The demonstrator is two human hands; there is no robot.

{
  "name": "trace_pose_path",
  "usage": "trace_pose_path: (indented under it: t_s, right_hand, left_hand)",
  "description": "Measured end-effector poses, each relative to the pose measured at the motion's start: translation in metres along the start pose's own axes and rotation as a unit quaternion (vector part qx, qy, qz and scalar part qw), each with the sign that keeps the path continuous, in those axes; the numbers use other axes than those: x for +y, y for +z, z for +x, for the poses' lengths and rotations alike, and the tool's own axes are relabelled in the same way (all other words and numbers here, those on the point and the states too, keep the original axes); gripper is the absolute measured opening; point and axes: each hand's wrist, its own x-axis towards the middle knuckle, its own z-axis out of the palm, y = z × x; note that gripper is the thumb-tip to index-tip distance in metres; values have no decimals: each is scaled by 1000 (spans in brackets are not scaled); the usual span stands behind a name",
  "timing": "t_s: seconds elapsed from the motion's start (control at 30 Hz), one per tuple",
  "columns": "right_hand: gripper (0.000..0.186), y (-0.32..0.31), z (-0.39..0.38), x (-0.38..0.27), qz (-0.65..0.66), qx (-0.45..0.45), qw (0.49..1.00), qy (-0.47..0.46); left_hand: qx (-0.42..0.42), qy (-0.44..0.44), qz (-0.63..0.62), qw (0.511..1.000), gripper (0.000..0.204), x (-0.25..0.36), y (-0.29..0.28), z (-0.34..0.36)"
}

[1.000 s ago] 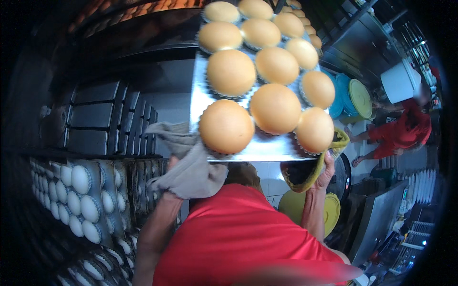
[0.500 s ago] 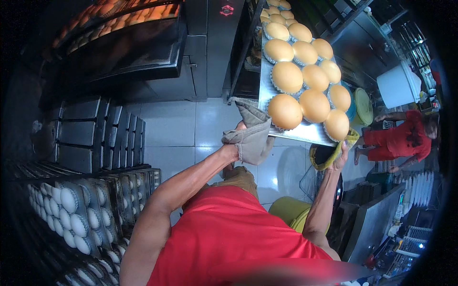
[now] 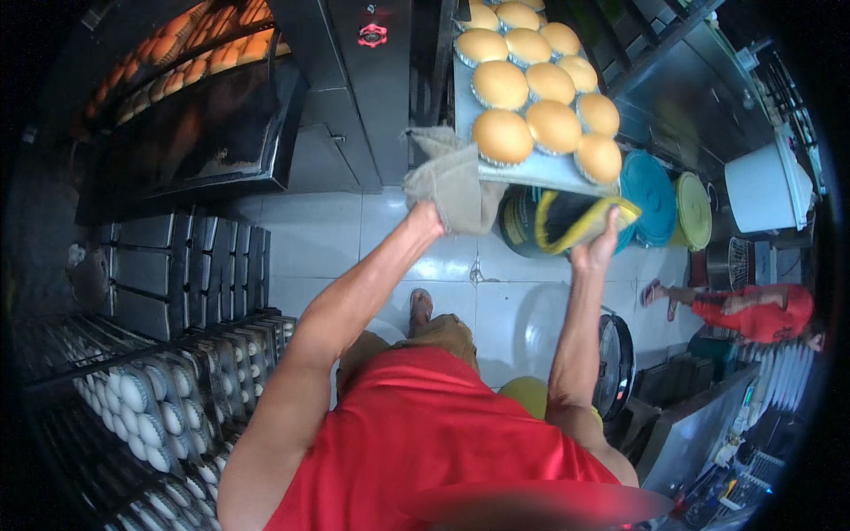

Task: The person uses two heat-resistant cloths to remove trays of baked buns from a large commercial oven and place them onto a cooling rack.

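A metal tray (image 3: 553, 173) of golden buns (image 3: 502, 137) in pleated foil-like cups lies ahead of me, its far part between dark rack frames. My left hand (image 3: 427, 218) is closed in a folded grey cloth (image 3: 450, 181), which covers the tray's near left corner; the cloth hides most of the fingers. Closed on a yellow-edged pot holder (image 3: 575, 232), my right hand (image 3: 597, 248) is just below the tray's near right edge. Whether this pot holder still touches the tray, I cannot tell.
An oven (image 3: 195, 124) with browned bread stands at the left. Below it are stacked metal pans (image 3: 142, 265) and racked trays of pale dough (image 3: 133, 411). Lidded drums (image 3: 649, 199) and a white bucket (image 3: 768, 184) stand right; a person in red (image 3: 753, 310) is beyond.
The tray has moved away from me, further in between the rack frames, and both hands have gone forward with it. The right pot holder now hangs lower against the tray. The other person has shifted.
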Motion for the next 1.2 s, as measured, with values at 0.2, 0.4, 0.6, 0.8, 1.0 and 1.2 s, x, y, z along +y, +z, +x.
trace_pose_path:
  t_s: [0.2,0.4,0.6,0.8,1.0,1.2]
  right_hand:
    - [33,100,86,45,-107,4,993,44]
    - [24,128,192,30,-111,-93,977,154]
    - [41,215,71,52,-108,-201,960,163]
    - [41,305,-20,173,-195,-278,915,220]
    - [46,417,-46,285,-221,-333,873,280]
    - [39,517,-24,395,-275,-285,870,292]
  left_hand:
    - [29,37,-20,999,36,38,15,20]
    - [-24,250,553,795,39,86,40,-121]
    - [144,344,909,187,37,219,22,-229]
    - [333,374,728,468,31,409,-73,-234]
    - [274,442,-80,850,25,645,-198,-161]
    - [378,420,-25,825,28,749,-216,-91]
